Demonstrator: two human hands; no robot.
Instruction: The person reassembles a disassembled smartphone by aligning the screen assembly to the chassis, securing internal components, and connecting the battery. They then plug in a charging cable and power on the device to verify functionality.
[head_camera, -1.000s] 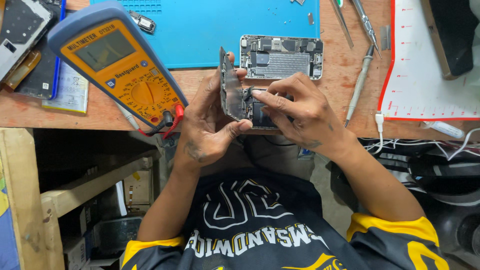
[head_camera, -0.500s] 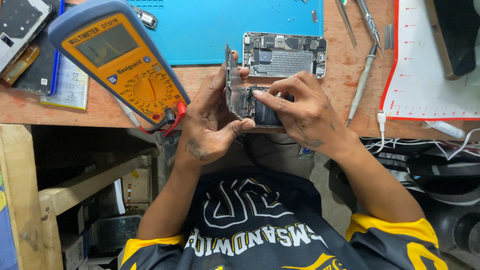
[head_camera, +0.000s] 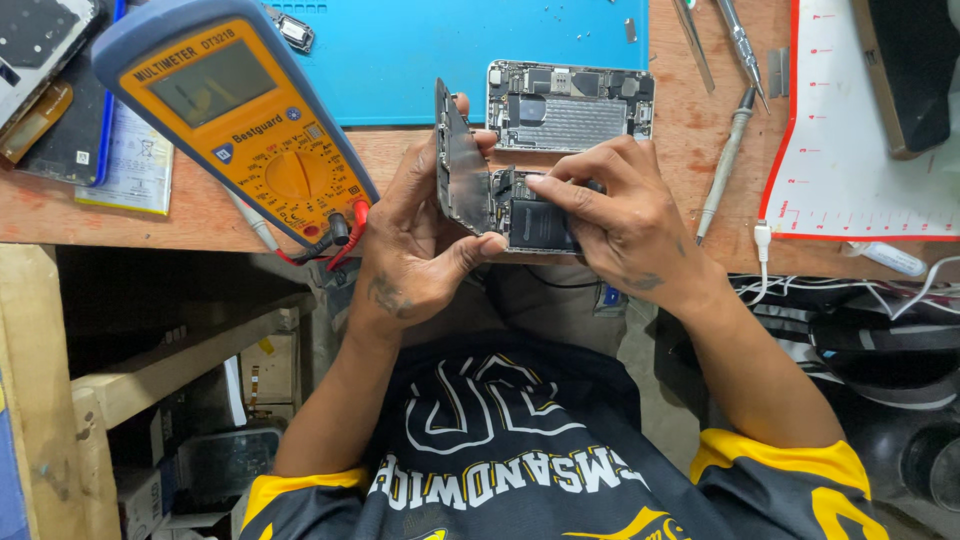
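Near the table edge, the left hand (head_camera: 420, 250) holds the opened phone (head_camera: 500, 205) by its lifted screen – the right hand (head_camera: 625, 225) steadies the body, a fingertip pressing inside. It looks like work on inside parts – gentle, careful fingers needed. Farther back lie another phone shell (head_camera: 570, 105) and, left, a yellow meter (head_camera: 240, 120).

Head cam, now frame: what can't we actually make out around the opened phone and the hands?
- Opened phone, head view: the right hand covers most of the lower half; what its fingers touch inside is hidden.
- Lifted screen panel: seen edge-on, its face unreadable; the left hand covers its lower edge.
- Black device, top right: cut off by the frame edge.
- Screws on the blue mat: too small.
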